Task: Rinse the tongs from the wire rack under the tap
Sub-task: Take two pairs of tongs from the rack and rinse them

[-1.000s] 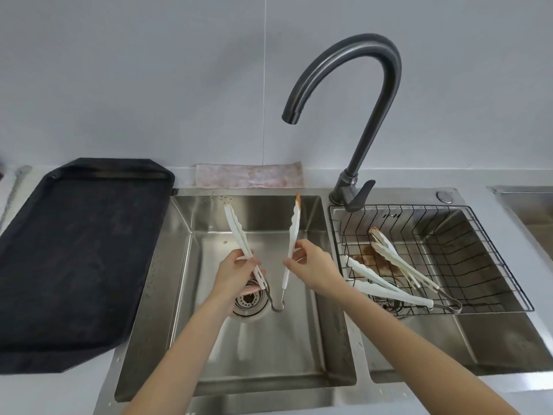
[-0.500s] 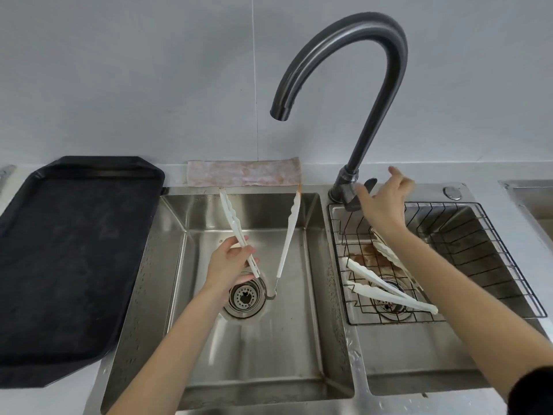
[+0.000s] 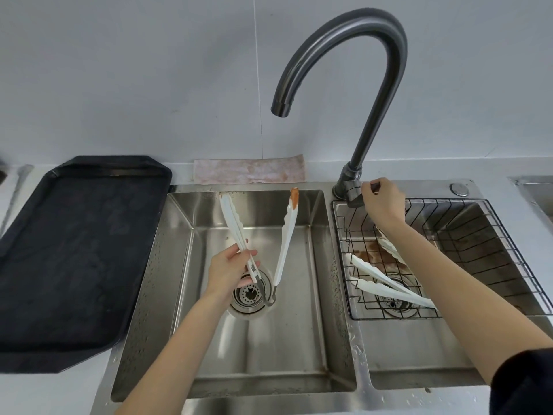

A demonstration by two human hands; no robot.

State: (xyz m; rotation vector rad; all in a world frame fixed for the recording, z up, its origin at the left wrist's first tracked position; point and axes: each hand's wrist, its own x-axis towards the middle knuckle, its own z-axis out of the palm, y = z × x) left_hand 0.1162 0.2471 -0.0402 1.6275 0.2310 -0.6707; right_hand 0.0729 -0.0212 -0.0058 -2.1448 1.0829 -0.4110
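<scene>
My left hand (image 3: pixel 229 271) grips one arm of white tongs (image 3: pixel 285 235) over the left sink basin (image 3: pixel 179 265). The tongs spread in a V, tips pointing away, and the right tip carries an orange-brown stain. My right hand (image 3: pixel 381 203) curls around the lever at the base of the dark grey tap (image 3: pixel 380 85). The spout ends above the left basin and no water runs from it. More white tongs (image 3: pixel 386 280) lie in the black wire rack (image 3: pixel 490 274) set in the right basin.
A large black tray (image 3: pixel 68 259) lies on the counter left of the sink. A pinkish cloth (image 3: pixel 250 172) lies along the wall behind the left basin. A round drain strainer (image 3: pixel 250 295) sits under the held tongs. Another sink edge shows at far right.
My right hand let go of the tongs, went up right to the tap base and now closes round its lever. My left hand keeps the tongs over the drain.
</scene>
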